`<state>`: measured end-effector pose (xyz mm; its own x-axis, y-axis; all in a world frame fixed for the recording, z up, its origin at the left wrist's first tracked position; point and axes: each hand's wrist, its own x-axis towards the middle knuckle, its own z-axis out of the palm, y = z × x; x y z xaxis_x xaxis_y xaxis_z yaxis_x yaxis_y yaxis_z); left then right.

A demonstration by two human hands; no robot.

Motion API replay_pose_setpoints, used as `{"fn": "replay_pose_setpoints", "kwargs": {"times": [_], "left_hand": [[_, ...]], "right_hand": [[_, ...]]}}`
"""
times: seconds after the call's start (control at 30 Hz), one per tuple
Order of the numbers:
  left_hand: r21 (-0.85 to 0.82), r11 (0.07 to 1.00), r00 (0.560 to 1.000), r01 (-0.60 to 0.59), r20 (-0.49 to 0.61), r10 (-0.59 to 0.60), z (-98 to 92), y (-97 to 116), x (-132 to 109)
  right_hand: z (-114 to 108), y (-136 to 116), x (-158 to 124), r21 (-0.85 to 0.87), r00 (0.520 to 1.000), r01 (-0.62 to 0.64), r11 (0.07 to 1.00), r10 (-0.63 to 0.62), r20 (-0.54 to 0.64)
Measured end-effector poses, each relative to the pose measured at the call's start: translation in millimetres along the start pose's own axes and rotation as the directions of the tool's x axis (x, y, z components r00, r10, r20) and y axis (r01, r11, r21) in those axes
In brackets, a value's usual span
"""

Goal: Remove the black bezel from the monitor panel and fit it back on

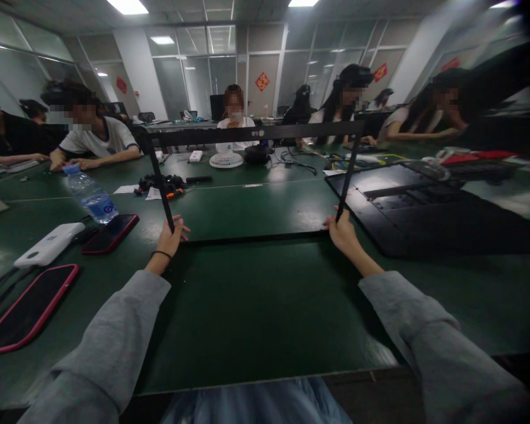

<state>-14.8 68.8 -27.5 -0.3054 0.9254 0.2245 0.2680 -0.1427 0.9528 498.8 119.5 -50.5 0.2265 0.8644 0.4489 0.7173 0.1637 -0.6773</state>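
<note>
Between my two hands stands a thin black monitor bezel [256, 134], an open rectangular frame with an LG logo on its far, upper bar. It is tilted up, its near bar low over the green table [256, 312]. My left hand [171, 237] is closed around the lower left corner, fingers wrapped on the side bar. Gripping the lower right corner is my right hand [342, 228]. Right of it lies a large black monitor panel [406, 206], flat on the table.
To the left are a water bottle [90, 193], a white power bank [49, 244], a dark phone [110, 234] and a red-edged phone [30, 309]. Farther back are a white fan [226, 160], black gear [163, 184] and cables [294, 159]. Several people sit around the table.
</note>
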Motion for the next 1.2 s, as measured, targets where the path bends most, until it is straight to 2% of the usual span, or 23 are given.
{"fn": "replay_pose_setpoints", "kwargs": {"times": [0.17, 0.27, 0.33, 0.4, 0.47, 0.53, 0.63, 0.83, 1.03, 1.2], "left_hand": [[0.255, 0.967, 1.0, 0.018, 0.018, -0.023, -5.5, -13.0, 7.9], [0.429, 0.902, 0.994, 0.058, 0.058, -0.091, -9.1, -11.7, 10.0], [0.484, 0.873, 0.991, 0.052, 0.082, -0.104, -10.4, -8.2, 8.6], [0.521, 0.854, 0.997, 0.005, 0.06, -0.043, -10.8, -2.9, 4.3], [0.563, 0.823, 0.997, -0.068, 0.001, 0.081, -10.7, 4.3, -1.9], [0.59, 0.796, 0.977, -0.139, -0.051, 0.209, -10.6, 12.0, -8.0], [0.578, 0.793, 0.946, -0.191, -0.106, 0.305, -10.7, 20.5, -13.4], [0.554, 0.81, 0.959, -0.191, -0.071, 0.275, -9.5, 20.4, -14.1], [0.576, 0.794, 0.964, -0.194, -0.037, 0.262, -10.0, 19.3, -13.6], [0.626, 0.769, 0.943, -0.131, -0.16, 0.291, -29.7, 20.8, -5.7]], "right_hand": [[0.0, 11.6, 3.0, -0.113, 0.999, -0.032, 0.993, 0.033, 0.005], [-2.2, 13.9, 5.7, -0.146, 0.992, -0.09, 0.985, 0.101, 0.072], [-3.9, 10.8, 5.5, -0.141, 0.989, -0.114, 0.983, 0.126, 0.082], [-7.1, 2.7, 2.6, -0.116, 0.997, -0.08, 0.99, 0.081, 0.005], [-12.3, -9.1, -1.8, -0.094, 0.992, 0.0, 0.996, -0.011, -0.124], [-18.0, -20.9, -5.9, -0.082, 0.968, 0.072, 0.994, -0.089, -0.236], [-23.1, -32.0, -9.1, -0.047, 0.948, 0.127, 0.991, -0.135, -0.287], [-20.7, -33.0, -9.3, -0.037, 0.949, 0.127, 0.991, -0.132, -0.285], [-23.1, -35.5, -11.2, -0.049, 0.969, 0.096, 0.994, -0.105, -0.224], [-17.7, -47.7, -18.3, -0.077, 0.974, 0.146, 0.986, -0.157, -0.163]]}}
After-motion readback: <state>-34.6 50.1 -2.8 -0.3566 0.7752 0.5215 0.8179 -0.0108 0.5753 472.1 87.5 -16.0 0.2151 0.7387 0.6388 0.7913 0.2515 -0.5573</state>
